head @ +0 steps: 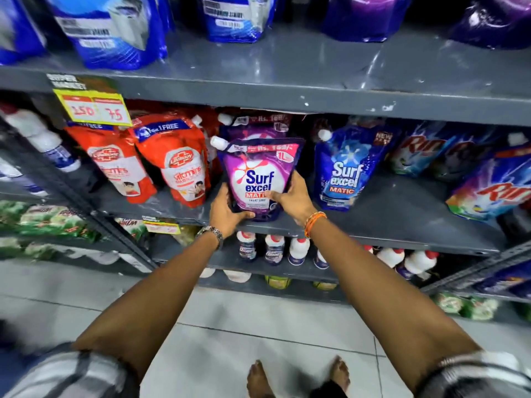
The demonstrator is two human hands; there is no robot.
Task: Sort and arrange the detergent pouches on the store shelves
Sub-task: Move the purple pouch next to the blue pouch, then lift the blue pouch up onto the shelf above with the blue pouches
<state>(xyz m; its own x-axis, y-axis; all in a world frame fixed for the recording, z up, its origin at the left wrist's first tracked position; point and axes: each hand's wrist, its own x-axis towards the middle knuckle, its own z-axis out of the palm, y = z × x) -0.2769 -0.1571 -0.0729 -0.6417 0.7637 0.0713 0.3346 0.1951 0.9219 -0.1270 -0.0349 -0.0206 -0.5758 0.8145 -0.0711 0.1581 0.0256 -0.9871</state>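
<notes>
Head view. Left hand (227,211) and right hand (290,196) clasp the purple pouch (258,176) by its lower corners at the front edge of the middle shelf (402,219). Best seated upright, label forward, square before its twin (253,127). The twin is mostly hidden; upper pouches are cropped and blurred.

A shop aisle: grey metal shelves (287,93) carry rows of branded pouches and bottles. A yellow price tag (93,108) with handwritten numbers hangs on the shelf edge, red pouches (184,162) just below it, white bottles (298,249) a tier lower.
</notes>
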